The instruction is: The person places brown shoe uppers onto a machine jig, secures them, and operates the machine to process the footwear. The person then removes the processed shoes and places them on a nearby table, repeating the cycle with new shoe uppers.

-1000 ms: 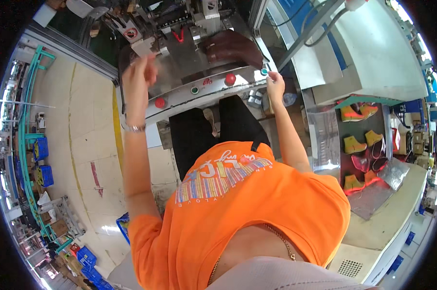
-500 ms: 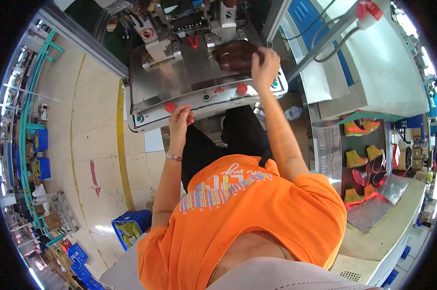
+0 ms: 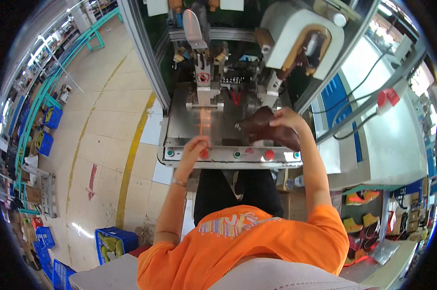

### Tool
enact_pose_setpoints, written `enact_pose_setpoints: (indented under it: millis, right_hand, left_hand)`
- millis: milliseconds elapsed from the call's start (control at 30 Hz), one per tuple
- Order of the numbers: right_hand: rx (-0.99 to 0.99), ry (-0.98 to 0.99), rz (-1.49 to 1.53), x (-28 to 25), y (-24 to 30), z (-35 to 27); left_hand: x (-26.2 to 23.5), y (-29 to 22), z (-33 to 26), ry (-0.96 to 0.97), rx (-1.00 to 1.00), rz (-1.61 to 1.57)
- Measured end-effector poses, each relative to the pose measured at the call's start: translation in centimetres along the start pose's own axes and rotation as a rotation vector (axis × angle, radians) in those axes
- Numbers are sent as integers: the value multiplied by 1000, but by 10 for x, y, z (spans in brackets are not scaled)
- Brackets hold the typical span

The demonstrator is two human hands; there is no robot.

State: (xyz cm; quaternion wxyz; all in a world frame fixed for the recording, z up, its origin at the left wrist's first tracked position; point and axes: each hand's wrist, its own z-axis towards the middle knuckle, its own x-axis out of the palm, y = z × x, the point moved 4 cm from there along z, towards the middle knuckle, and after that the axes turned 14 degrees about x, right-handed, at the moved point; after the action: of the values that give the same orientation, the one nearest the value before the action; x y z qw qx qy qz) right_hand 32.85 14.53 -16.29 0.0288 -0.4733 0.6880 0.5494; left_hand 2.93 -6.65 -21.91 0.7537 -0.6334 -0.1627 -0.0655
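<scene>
The dark brown shoe (image 3: 267, 131) lies on the steel machine table (image 3: 189, 125), on its right half, just behind the front panel. Its long axis runs slantwise across the table, from upper left to lower right in the head view; which end is the toe cannot be told, as the hand covers part of it. The leather looks smooth and slightly glossy, deep reddish brown, with a paler edge at its left end.

The right hand (image 3: 287, 118) rests on top of the shoe, fingers curled over its upper side and gripping it. The left hand (image 3: 195, 146) lies at the front edge of the table, fingers bent down onto the panel, touching a red button (image 3: 204, 153). A second red button (image 3: 269, 154) sits further right, below the shoe, with green buttons (image 3: 237, 154) between.
</scene>
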Motion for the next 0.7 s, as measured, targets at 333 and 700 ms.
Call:
enact_pose_setpoints:
  millis: [333,700]
  right_hand:
    - [-695,439,639,5,230,-84]
    - [-779,283,945,-19,309,50]
  left_hand:
    - [55,-204,116,780,302,137]
    - [9,-263,220,278,499,-16]
